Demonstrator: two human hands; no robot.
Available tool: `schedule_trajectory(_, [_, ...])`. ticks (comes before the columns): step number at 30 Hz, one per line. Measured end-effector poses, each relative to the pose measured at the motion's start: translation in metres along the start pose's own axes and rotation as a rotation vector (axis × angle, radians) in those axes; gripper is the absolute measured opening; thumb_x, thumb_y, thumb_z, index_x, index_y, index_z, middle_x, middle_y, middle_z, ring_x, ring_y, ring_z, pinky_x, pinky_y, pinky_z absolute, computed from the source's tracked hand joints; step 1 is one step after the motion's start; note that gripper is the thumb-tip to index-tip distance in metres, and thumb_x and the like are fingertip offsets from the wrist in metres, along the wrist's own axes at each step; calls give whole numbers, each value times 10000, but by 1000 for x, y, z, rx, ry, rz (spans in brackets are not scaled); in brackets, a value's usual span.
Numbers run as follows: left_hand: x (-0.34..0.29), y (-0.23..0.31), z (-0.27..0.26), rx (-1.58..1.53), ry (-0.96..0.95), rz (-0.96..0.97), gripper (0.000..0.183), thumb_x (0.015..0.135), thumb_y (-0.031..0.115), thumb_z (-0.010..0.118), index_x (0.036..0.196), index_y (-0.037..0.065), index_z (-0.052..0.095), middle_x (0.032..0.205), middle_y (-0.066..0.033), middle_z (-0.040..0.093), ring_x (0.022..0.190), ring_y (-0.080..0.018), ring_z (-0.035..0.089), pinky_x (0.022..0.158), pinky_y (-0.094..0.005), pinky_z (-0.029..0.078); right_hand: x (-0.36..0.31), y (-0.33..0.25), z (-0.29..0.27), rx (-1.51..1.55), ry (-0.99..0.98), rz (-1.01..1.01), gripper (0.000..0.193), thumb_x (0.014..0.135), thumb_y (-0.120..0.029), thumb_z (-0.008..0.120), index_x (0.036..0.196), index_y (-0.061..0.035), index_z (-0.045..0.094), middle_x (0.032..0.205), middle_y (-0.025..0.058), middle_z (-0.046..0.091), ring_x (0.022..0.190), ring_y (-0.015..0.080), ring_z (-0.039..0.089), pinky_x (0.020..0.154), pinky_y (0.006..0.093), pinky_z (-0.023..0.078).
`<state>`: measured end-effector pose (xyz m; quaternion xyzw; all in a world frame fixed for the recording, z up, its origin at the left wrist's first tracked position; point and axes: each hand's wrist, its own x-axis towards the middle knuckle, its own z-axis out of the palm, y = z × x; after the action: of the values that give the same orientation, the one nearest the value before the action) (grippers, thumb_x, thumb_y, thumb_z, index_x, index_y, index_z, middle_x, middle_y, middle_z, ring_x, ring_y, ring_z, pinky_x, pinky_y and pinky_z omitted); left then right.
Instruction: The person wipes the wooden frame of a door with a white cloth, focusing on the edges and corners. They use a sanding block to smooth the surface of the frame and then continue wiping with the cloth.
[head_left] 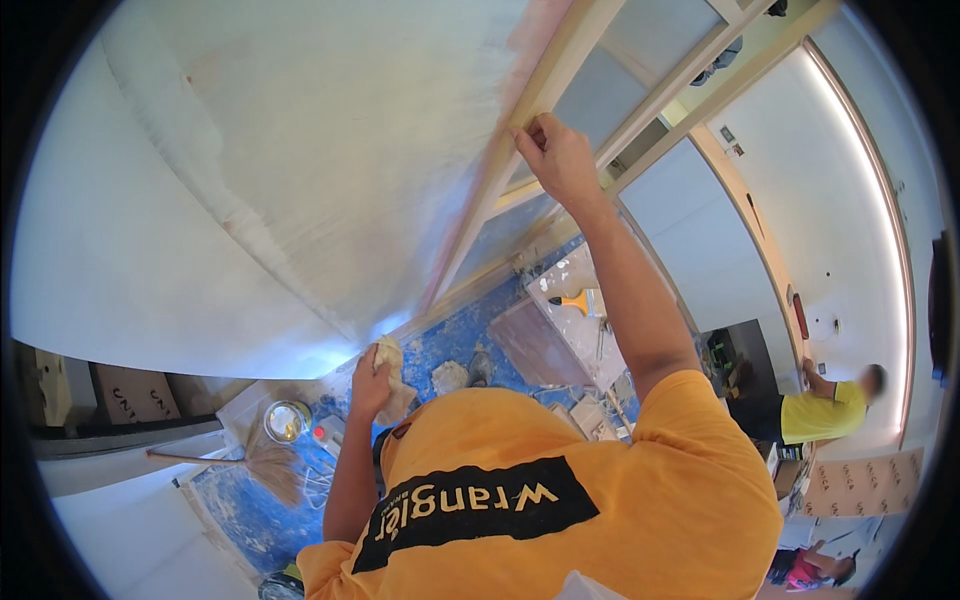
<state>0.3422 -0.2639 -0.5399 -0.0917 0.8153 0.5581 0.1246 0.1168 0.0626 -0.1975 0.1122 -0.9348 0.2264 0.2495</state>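
Observation:
My left hand (370,388) hangs low beside my body, its fingers closed on a crumpled pale cloth (396,378). Raised and stretched forward, my right hand (563,160) meets the light wooden edge strip (540,92) of the large pale wall panel (330,130). The fingers of that hand are curled together against the strip, and whatever they may hold is hidden. Whitish, uneven smears cover the panel, with a pinkish band along its edge next to the strip.
A paintbrush (574,301) lies on a white-spattered surface (575,270) below my right arm. On the blue-covered floor (250,510) are a straw broom (272,468) and an open can (287,421). A co-worker in yellow (822,410) stands at right; another person (805,570) is lower right.

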Motion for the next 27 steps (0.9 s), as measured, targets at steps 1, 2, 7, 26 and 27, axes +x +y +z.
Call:
schedule_trajectory(1, [3, 2, 0, -4, 3, 9, 579, 963, 189, 585, 1487, -46, 504, 1495, -287, 533, 1397, -414, 511, 1187, -426, 383, 1, 3, -3, 11, -20, -14, 353, 966, -303, 738, 935, 46, 695, 764, 204, 717, 682, 344, 708, 654, 410, 546])
schedule_trajectory(2, [5, 4, -1, -3, 1, 6, 579, 962, 189, 585, 1486, -44, 505, 1490, -287, 536, 1391, -415, 514, 1184, -427, 385, 2, 5, -6, 22, -40, -29, 357, 967, -302, 737, 930, 50, 694, 761, 205, 715, 680, 345, 706, 652, 412, 545])
schedule_trajectory(7, [13, 9, -1, 18, -15, 4, 570, 961, 147, 596, 1497, -26, 510, 1449, -238, 593, 1329, -332, 583, 1129, -384, 436, 9, -10, -14, -16, -5, 10, 391, 980, -320, 717, 898, 62, 686, 753, 218, 705, 666, 359, 697, 639, 421, 538])
schedule_trajectory(26, [28, 13, 11, 18, -28, 36, 583, 958, 167, 574, 1507, -14, 495, 1477, -283, 541, 1364, -421, 529, 1160, -444, 410, 23, -29, -30, -95, 71, 49, 401, 1012, -350, 667, 925, 40, 694, 743, 218, 683, 680, 391, 681, 641, 417, 532])
schedule_trajectory(27, [29, 12, 11, 19, -26, 31, 584, 959, 170, 574, 1508, -13, 494, 1479, -282, 540, 1364, -421, 529, 1160, -443, 410, 21, -26, -24, -45, 105, 34, 377, 1001, -332, 680, 927, 38, 683, 757, 211, 695, 689, 381, 691, 654, 417, 544])
